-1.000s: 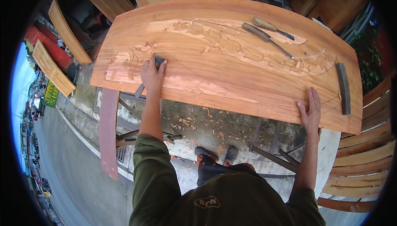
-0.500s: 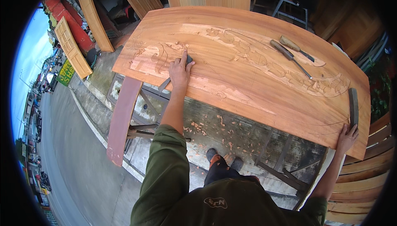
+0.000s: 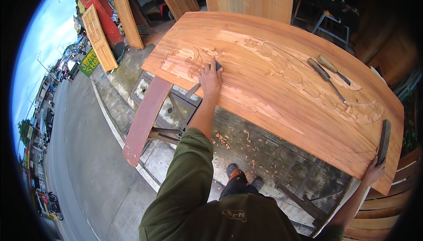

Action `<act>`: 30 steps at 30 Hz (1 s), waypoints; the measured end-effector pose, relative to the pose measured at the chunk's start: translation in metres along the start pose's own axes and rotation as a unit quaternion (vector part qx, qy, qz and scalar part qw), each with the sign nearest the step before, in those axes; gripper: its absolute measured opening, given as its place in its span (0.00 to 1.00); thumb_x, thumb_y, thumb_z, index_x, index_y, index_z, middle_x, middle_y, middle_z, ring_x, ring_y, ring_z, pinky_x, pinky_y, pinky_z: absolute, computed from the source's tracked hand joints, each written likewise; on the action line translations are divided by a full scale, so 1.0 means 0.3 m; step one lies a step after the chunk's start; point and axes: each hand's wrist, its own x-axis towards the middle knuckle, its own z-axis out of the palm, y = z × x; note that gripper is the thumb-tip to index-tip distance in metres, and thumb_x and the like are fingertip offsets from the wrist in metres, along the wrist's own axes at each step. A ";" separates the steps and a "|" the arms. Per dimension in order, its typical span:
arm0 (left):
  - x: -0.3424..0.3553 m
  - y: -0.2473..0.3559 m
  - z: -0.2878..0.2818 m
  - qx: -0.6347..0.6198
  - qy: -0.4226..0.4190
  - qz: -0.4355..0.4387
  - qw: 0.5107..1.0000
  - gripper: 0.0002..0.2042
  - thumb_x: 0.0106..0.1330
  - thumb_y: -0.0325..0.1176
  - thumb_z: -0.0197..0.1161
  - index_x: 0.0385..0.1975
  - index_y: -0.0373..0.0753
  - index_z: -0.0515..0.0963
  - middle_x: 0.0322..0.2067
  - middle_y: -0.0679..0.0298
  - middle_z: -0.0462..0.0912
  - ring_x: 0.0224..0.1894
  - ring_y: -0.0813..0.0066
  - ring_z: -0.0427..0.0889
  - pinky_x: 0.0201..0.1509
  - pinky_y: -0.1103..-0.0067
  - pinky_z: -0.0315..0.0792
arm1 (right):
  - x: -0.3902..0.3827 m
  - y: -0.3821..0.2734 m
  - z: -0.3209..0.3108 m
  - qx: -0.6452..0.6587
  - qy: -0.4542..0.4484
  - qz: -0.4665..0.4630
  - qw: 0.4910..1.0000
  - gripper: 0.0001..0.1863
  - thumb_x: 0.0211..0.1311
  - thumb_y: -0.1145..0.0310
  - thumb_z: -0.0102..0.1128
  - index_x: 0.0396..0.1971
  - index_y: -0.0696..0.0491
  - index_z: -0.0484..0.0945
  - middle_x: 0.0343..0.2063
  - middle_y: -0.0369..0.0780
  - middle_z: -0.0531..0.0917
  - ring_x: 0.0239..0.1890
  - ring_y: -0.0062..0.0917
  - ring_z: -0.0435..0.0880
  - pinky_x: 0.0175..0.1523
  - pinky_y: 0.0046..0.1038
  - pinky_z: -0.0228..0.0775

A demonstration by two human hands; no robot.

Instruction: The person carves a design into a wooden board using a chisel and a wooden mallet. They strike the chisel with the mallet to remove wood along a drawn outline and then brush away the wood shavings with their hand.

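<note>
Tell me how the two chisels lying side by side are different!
The darker chisel has a brown handle; the paler chisel has a tan one. The darker chisel's metal looks longer; the paler chisel's looks shorter. Both lie on the carved board.

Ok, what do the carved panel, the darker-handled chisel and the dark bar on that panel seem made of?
Carved panel: wood, apparently unvarnished; long grain lines show, and cut areas look paler.
Darker-handled chisel: handle probably wood, brown and dull; slim shaft likely steel, grey with a bright tip.
Dark bar: matte grey, perhaps weathered wood or stone; its look leaves that open.
</note>
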 end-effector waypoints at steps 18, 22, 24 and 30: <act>0.007 0.004 -0.018 -0.024 0.000 -0.061 0.998 0.29 0.77 0.44 0.62 0.75 0.41 0.69 0.54 0.54 0.83 0.58 0.52 0.78 0.59 0.59 0.70 | 0.021 0.063 0.044 -0.015 -0.008 -0.017 1.000 0.36 0.77 0.40 0.59 0.68 0.57 0.77 0.54 0.58 0.85 0.53 0.54 0.86 0.52 0.51 0.79; 0.005 0.006 -0.017 -0.014 -0.004 -0.074 0.997 0.29 0.77 0.44 0.63 0.75 0.41 0.69 0.54 0.54 0.83 0.57 0.53 0.78 0.59 0.59 0.70 | 0.014 0.094 0.068 -0.019 -0.002 -0.031 0.999 0.35 0.77 0.42 0.59 0.67 0.58 0.78 0.53 0.58 0.85 0.52 0.55 0.86 0.53 0.50 0.79; 0.003 0.004 -0.015 -0.012 -0.009 -0.070 0.997 0.29 0.77 0.45 0.63 0.75 0.41 0.69 0.55 0.54 0.83 0.57 0.53 0.78 0.58 0.59 0.70 | 0.016 0.082 0.066 -0.025 -0.013 -0.025 0.999 0.31 0.78 0.48 0.61 0.64 0.61 0.79 0.50 0.58 0.87 0.51 0.56 0.86 0.53 0.49 0.78; 0.007 0.002 -0.011 -0.013 -0.009 -0.076 0.997 0.29 0.77 0.45 0.63 0.74 0.42 0.70 0.54 0.56 0.83 0.57 0.53 0.79 0.57 0.58 0.71 | 0.033 0.115 0.094 -0.043 -0.016 -0.049 0.998 0.30 0.79 0.47 0.60 0.62 0.60 0.80 0.47 0.58 0.88 0.47 0.58 0.86 0.50 0.51 0.78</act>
